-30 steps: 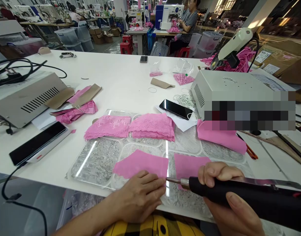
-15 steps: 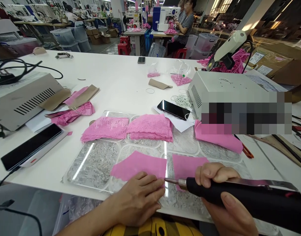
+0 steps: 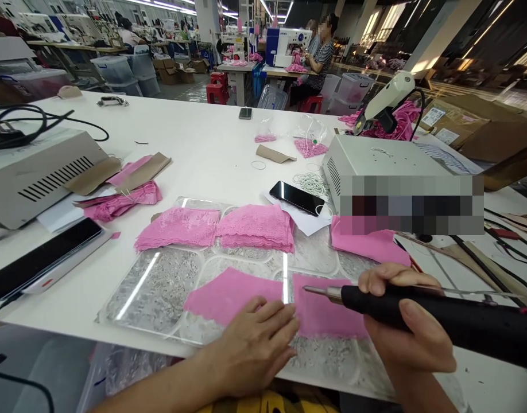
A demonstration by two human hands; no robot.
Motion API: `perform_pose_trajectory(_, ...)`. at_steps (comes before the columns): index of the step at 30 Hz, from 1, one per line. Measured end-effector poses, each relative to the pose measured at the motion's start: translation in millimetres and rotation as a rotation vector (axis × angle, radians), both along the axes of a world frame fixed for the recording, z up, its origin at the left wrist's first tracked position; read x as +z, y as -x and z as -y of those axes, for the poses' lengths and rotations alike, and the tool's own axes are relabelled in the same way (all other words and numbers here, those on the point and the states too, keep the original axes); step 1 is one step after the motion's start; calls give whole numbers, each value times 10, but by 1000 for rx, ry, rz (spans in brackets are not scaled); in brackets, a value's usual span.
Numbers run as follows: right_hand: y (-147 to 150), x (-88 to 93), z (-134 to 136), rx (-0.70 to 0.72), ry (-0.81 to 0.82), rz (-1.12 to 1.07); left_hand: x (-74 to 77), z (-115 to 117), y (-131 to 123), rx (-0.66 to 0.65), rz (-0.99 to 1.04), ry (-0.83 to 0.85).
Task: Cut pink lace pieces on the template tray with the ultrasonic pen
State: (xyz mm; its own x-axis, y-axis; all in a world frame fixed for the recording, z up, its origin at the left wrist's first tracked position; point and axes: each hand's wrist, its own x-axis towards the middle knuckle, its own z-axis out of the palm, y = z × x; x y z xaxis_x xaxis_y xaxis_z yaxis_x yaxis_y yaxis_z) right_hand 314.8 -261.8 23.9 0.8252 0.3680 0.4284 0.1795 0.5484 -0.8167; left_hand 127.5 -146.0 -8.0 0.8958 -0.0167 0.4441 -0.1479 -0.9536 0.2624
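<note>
My left hand (image 3: 255, 347) lies flat with fingers stretched out on the near edge of a pink fabric piece (image 3: 229, 292) on a clear plastic tray (image 3: 151, 287). My right hand (image 3: 407, 327) is wrapped round a black-handled tool (image 3: 440, 318). Its metal tip (image 3: 317, 291) points left, lifted just above a second pink fabric piece (image 3: 328, 312). Two stacks of pink lace (image 3: 179, 226) (image 3: 257, 226) rest on the tray's far side.
A white machine box (image 3: 375, 160) stands at the right with a glue gun (image 3: 386, 100) on it. Another grey box (image 3: 39, 172) is on the left. Two phones (image 3: 42, 258) (image 3: 298, 198), pink scraps (image 3: 117, 201) and cables lie about. A person sews in the background.
My right hand has lifted the tool; its tip rose from beside my left fingertips and now hovers over the right pink piece. My left hand stays flat on the fabric.
</note>
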Motion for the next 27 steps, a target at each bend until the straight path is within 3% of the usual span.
perform_pose_trajectory(3,-52,-37,-81,-29,-21,-30,-95,78,-147,89,-33,-73)
perform_pose_trajectory(8,-36,-101,-103,-19,-27,-62,-167,106,-239,94,-80,-109)
perform_pose_trajectory(19,-59,-134,-145,-39,-55,-48,-60,30,-238,18,-54,-107)
perform_pose_trajectory(27,-31,-125,-190,-16,-58,-44,-66,32,-230,7,-86,-77)
